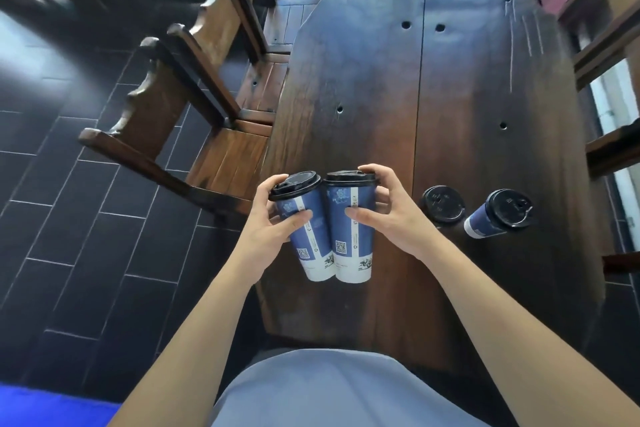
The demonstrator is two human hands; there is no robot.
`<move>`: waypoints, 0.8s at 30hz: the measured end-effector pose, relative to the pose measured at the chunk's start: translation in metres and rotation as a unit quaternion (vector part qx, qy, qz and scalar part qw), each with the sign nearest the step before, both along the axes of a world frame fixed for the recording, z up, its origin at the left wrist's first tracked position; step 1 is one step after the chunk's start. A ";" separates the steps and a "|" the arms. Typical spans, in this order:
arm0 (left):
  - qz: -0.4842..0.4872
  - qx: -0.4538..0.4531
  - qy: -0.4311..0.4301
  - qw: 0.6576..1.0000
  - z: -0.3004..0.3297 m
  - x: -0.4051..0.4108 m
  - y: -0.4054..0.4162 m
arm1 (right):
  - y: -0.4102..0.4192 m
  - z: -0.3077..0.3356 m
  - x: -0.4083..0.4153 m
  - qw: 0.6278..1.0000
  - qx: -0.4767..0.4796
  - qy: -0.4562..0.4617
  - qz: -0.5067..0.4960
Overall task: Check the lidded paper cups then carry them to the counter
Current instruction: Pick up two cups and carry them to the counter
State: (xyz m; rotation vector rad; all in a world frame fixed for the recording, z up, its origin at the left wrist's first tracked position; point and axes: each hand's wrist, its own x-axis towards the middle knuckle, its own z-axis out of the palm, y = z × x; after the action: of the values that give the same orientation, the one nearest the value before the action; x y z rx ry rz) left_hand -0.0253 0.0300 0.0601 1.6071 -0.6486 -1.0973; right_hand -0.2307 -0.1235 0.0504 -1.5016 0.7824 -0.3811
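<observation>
My left hand [273, 218] wrapped its grip round one tall blue-and-white paper cup with a black lid [304, 229], tilted left, thumb across the front. My right hand [384, 215] closed on a second, upright cup of the same kind [351, 229], fingers curled over its lid rim. The two cups touched side by side, raised above the near left edge of the long dark wooden surface [433, 97]. Two more lidded blue cups [443, 203] [498, 215] stood on it to my right, near each other. Brown wooden chairs [194, 107] lined the left side over dark floor tiles [79, 218], with tiled floor open left of them.
</observation>
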 end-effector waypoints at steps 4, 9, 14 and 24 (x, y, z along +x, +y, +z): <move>0.026 0.001 0.002 1.000 0.006 0.006 0.026 | 0.012 0.011 0.008 1.000 -0.019 0.002 0.012; 0.052 -0.002 0.004 0.999 0.008 0.022 0.062 | 0.029 0.016 0.027 0.999 -0.029 0.015 0.026; 0.075 -0.011 0.007 0.997 0.007 0.053 0.103 | 0.058 0.026 0.071 0.997 -0.044 0.027 0.055; 0.163 -0.032 -0.035 0.986 0.001 0.164 0.250 | 0.162 0.036 0.220 0.986 -0.057 0.037 0.150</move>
State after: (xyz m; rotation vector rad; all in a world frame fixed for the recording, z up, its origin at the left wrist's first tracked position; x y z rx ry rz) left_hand 0.1383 0.2798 0.0607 1.6334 -0.4408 -0.7761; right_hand -0.0105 0.0388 0.0866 -1.7199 0.5878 -0.1456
